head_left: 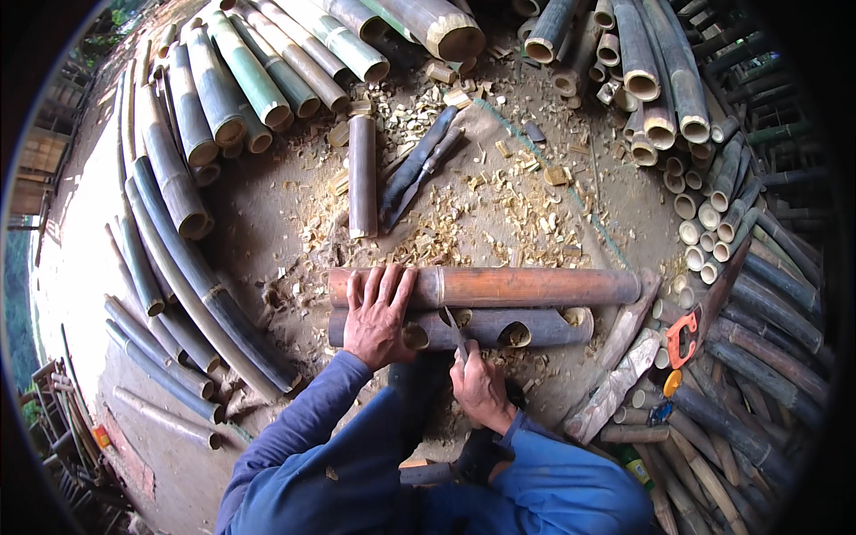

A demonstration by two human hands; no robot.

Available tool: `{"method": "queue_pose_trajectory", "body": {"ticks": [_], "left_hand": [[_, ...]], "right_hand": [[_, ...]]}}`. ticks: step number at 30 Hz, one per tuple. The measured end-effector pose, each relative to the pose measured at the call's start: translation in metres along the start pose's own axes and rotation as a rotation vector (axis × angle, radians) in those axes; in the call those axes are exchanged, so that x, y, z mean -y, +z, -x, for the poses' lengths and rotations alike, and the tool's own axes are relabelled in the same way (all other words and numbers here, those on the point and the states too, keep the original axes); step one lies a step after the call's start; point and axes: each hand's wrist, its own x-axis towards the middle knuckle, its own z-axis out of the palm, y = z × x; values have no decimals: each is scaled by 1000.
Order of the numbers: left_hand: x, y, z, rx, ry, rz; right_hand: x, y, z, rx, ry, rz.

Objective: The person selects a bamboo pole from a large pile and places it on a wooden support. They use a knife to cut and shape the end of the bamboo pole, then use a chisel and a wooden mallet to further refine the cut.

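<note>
Two bamboo lengths lie side by side on the ground before me, a smooth reddish-brown one (535, 287) farther off and a dark one (477, 328) nearer, with several holes cut along its side. Across both, toward their left ends, rests my left hand (379, 323), its fingers spread over the brown length. A knife (456, 333) is gripped in my right hand (483, 390), its blade angled up and left over the dark bamboo, near the middle of the holes. Whether the tip touches the bamboo I cannot tell. My right palm hides the handle.
Pale chips (499, 223) litter the ground beyond. A short bamboo piece (363, 178) and dark split pieces (419, 169) lie there. Bamboo poles (254, 80) surround the left and far sides; cut ends (660, 125) stack at right. An orange-handled saw (681, 341) lies right.
</note>
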Motion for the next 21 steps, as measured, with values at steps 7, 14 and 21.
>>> {"method": "queue_pose_trajectory", "body": {"ticks": [7, 14, 21], "left_hand": [[0, -2, 1, 3, 1, 0], [-25, -9, -9, 91, 31, -21], [-100, 18, -54, 164, 171, -18]], "right_hand": [[-7, -17, 0, 41, -57, -74], [-58, -70, 43, -350, -60, -249], [-140, -102, 64, -656, 328, 16]]}}
